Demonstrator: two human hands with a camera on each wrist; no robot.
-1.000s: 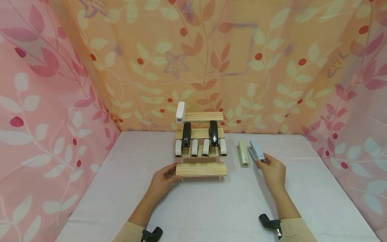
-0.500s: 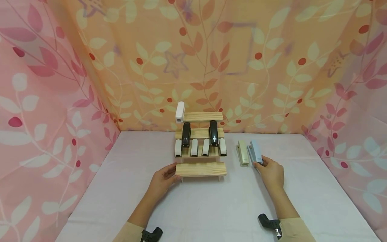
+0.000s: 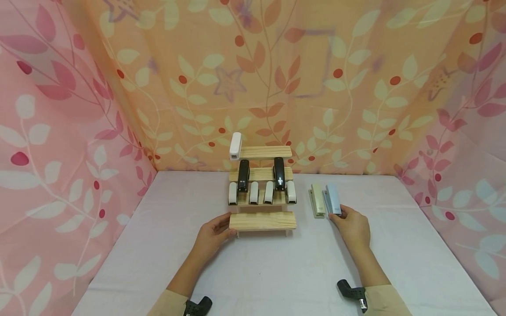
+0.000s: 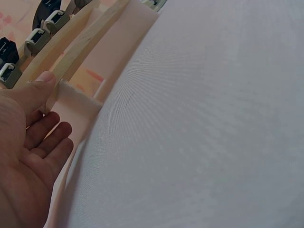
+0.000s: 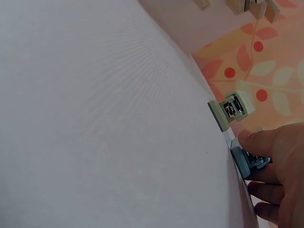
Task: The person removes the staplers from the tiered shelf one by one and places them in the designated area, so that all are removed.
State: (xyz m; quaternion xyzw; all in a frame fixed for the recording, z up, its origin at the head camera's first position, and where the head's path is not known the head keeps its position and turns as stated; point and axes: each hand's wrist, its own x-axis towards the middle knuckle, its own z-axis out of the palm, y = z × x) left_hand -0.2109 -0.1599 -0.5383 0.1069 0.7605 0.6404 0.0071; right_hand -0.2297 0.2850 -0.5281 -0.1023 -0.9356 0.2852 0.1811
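My right hand (image 3: 354, 229) pinches the near end of a light blue stapler (image 3: 333, 198) on the white table. Close to its left lies a pale green stapler (image 3: 316, 200), roughly parallel. In the right wrist view, thumb and fingers sit on either side of the blue stapler (image 5: 251, 160), partly covering it. At the middle, my left hand (image 3: 213, 233) holds the left end of the lowest plank of a tiered wooden stand (image 3: 262, 222). The left wrist view has that thumb (image 4: 45, 78) against the plank's edge, with the other fingers loosely bent below.
Several small white staplers (image 3: 254, 193) line the stand's second tier from the bottom. Two black staplers (image 3: 243, 176) stand on the tier above. A larger white stapler (image 3: 235, 146) sits at the top tier's left end. Floral cloth (image 3: 261, 87) hangs behind and at both sides.
My right hand has shifted slightly left and nearer, bringing the blue stapler from a slant to lie beside the green one. My left hand stays on the stand.
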